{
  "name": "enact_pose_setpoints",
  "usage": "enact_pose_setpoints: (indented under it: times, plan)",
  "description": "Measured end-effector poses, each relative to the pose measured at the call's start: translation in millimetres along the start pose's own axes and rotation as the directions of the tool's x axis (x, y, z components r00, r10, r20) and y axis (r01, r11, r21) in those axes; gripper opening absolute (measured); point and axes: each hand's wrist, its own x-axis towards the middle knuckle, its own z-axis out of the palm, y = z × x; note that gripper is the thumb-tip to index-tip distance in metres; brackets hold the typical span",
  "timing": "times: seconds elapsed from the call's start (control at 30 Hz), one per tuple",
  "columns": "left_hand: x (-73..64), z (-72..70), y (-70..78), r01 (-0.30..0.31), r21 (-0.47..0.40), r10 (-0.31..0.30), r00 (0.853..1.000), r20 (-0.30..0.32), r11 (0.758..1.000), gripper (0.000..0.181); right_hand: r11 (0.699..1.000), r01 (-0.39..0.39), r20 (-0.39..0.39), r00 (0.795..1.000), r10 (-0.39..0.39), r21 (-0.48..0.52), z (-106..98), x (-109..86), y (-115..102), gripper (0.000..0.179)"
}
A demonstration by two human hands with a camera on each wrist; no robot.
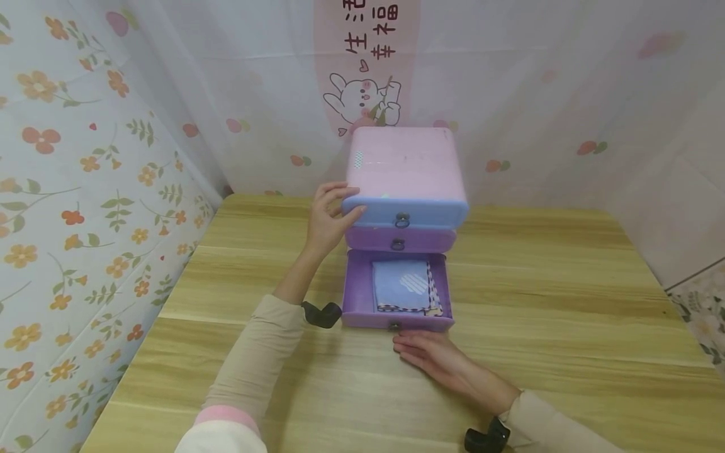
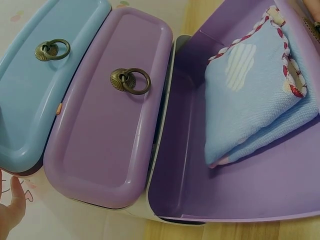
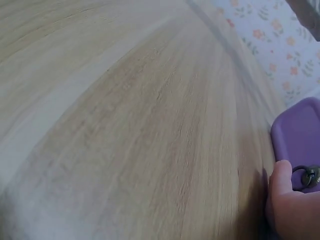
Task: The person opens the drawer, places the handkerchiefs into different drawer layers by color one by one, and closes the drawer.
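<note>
A small drawer chest with a pink top (image 1: 404, 163) stands on the table. Its blue top drawer (image 1: 374, 215) and purple middle drawer (image 2: 100, 135) are closed; the purple bottom drawer (image 1: 357, 283) is pulled out. Inside that one lies a folded light-blue cloth (image 1: 396, 280) with a braided edge. My left hand (image 1: 328, 221) rests against the chest's upper left front corner, fingers on the pink top and thumb by the blue drawer. At the bottom drawer's front, my right hand (image 1: 436, 358) has its fingers extended, thumb beside the ring pull (image 3: 310, 177) in the right wrist view.
The wood-grain table (image 1: 544, 302) extends to both sides of the chest. Behind it hangs a white printed curtain (image 1: 260, 82), and a flowered cloth (image 1: 73, 239) covers the left side. Black wrist-worn devices (image 1: 321, 314) show on both wrists.
</note>
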Motion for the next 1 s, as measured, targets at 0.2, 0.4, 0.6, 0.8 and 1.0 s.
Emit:
enact_pose_setpoints:
  times: [0.2,0.4,0.6,0.8,1.0]
  plan:
    - [0.4,0.0,-0.1,-0.002,-0.006,0.002,1.000,-0.003,1.000,0.029,0.998,0.003,-0.022,1.000,-0.002,0.056,5.7,3.4,1.1,0.047]
    - [0.3,0.5,-0.1,-0.012,-0.001,0.012,1.000,-0.006,1.000,0.029,0.995,0.022,-0.031,0.999,-0.019,0.095,8.5,7.2,3.8,0.047]
    - [0.3,0.2,0.4,-0.020,0.015,0.020,1.000,-0.010,1.000,0.029,0.995,0.027,-0.044,0.999,-0.023,0.092,10.5,8.5,4.8,0.042]
    - [0.0,0.4,0.9,-0.017,0.019,0.017,1.000,-0.014,1.000,0.029,0.993,0.048,-0.085,0.996,-0.038,0.112,13.2,10.0,8.1,0.030]
    - [-0.4,0.6,1.7,-0.013,0.024,0.013,1.000,-0.014,1.000,0.028,0.990,0.066,-0.140,0.989,-0.049,0.121,16.7,10.7,11.2,0.007]
